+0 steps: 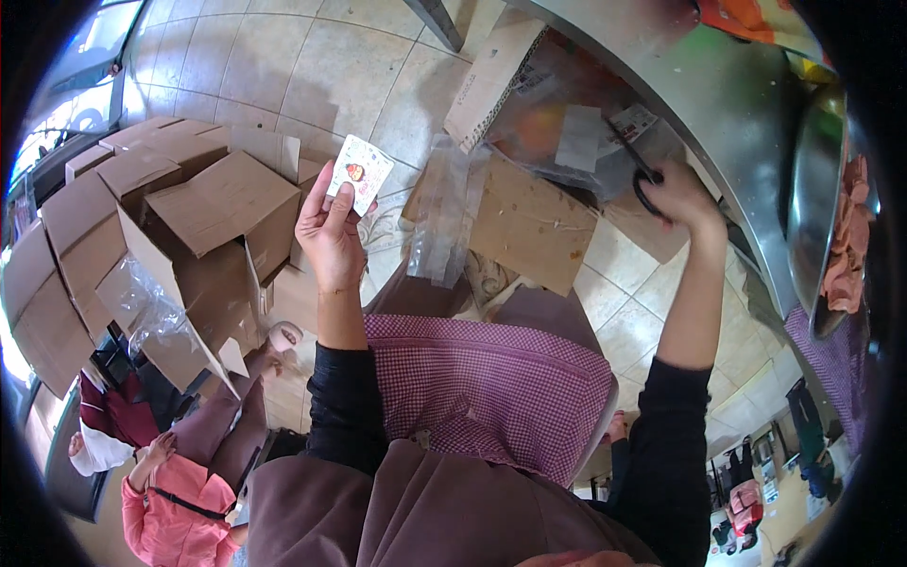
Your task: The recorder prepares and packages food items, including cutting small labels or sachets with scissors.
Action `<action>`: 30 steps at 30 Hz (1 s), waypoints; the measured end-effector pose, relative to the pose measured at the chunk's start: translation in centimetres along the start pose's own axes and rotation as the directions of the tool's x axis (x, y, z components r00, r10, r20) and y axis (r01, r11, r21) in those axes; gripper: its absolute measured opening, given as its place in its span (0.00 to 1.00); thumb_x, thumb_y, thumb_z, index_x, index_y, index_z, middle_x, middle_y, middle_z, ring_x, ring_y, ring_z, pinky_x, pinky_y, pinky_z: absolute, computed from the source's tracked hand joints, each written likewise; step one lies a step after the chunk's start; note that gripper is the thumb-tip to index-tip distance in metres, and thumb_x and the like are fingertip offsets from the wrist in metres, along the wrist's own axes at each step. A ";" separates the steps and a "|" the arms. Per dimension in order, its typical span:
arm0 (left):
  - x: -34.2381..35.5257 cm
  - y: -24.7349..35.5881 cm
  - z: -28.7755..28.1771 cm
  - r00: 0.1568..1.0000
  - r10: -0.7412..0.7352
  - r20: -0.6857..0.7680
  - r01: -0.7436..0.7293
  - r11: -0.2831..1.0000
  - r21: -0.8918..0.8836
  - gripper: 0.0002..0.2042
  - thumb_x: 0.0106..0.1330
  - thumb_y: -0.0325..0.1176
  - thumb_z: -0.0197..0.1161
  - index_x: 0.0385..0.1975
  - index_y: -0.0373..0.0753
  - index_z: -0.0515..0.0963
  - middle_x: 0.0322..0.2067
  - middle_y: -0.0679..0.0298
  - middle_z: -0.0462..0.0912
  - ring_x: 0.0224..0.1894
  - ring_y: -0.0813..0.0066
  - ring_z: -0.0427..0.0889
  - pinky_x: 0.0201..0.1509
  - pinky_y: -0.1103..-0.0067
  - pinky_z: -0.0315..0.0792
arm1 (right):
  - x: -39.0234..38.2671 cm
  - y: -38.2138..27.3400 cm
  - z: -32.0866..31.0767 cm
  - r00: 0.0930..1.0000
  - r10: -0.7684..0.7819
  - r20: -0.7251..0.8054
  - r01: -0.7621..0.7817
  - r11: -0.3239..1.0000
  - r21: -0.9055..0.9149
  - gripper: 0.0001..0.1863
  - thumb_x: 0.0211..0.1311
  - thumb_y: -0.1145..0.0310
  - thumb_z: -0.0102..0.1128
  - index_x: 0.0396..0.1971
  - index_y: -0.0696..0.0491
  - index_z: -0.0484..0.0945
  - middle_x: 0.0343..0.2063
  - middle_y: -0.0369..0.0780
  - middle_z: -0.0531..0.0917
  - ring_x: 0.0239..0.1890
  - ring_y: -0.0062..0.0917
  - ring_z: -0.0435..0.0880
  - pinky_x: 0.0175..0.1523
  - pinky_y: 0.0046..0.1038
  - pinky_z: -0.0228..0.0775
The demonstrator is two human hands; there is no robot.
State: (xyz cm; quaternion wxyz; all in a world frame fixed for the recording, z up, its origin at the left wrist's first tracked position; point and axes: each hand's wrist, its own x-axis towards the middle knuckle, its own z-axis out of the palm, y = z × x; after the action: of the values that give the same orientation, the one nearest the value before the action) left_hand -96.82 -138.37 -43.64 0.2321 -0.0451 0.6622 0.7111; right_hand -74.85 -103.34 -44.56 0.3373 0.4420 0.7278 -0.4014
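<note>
My left hand (331, 236) is closed around a small white square card or packet (376, 168), its thumb across the lower part. A small coloured picture is printed on its face. On the right, my right hand (688, 197) grips a pair of scissors (624, 144) by the dark handles, blades pointing up and left. The scissors are above an open cardboard box (534, 230) with clear plastic (441, 213) over its flap. Inside the box lie plastic bags with something orange, and a pale rectangular piece (578, 138) rests on top.
Several open cardboard boxes (217, 203) crowd the left, one with crumpled clear plastic (156, 307). A metal table (699, 90) runs along the right, bearing a steel bowl (811, 203) with orange-brown pieces (847, 250). A person in a pink top (184, 501) sits at lower left.
</note>
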 end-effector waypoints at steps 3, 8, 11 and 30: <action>1.4 -1.4 0.1 0.999 0.009 0.035 -0.006 0.997 -0.083 0.19 0.64 0.23 0.57 0.56 0.31 0.68 0.42 0.58 0.80 0.39 0.72 0.82 0.34 0.78 0.80 | -4.1 2.3 1.3 0.920 -0.218 -0.327 0.246 0.968 0.047 0.13 0.56 0.69 0.55 0.39 0.59 0.76 0.20 0.44 0.80 0.15 0.21 0.78 0.20 0.24 0.66; 3.9 -3.2 -0.2 0.984 0.039 0.171 0.000 0.976 -0.219 0.19 0.64 0.23 0.56 0.56 0.33 0.68 0.44 0.58 0.80 0.40 0.72 0.81 0.33 0.79 0.79 | -8.0 0.7 3.1 0.972 -0.143 0.186 0.047 0.896 0.442 0.14 0.54 0.73 0.58 0.41 0.57 0.76 0.21 0.40 0.80 0.22 0.12 0.77 0.26 0.19 0.65; 5.4 -3.5 -0.4 0.983 0.054 0.173 -0.014 0.975 -0.221 0.20 0.64 0.22 0.56 0.56 0.33 0.68 0.44 0.57 0.80 0.39 0.72 0.81 0.31 0.79 0.78 | -6.5 -0.7 5.7 0.885 -0.457 0.091 0.419 0.865 0.275 0.13 0.52 0.70 0.60 0.39 0.57 0.77 0.18 0.43 0.80 0.22 0.19 0.80 0.27 0.22 0.68; 10.0 -0.8 1.8 0.889 0.388 0.242 -0.322 0.907 -0.272 0.19 0.61 0.19 0.57 0.54 0.32 0.71 0.43 0.55 0.80 0.40 0.69 0.82 0.37 0.75 0.79 | 4.8 -1.6 5.1 0.926 -0.172 -0.336 0.166 0.985 -0.047 0.15 0.57 0.66 0.53 0.32 0.66 0.73 0.21 0.48 0.79 0.13 0.32 0.80 0.18 0.31 0.72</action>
State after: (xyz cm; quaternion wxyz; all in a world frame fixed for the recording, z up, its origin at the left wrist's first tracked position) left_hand -104.98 -133.94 -47.90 0.1854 0.1562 0.5332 0.8105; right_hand -77.43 -106.53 -50.50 0.1752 0.4370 0.8139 -0.3403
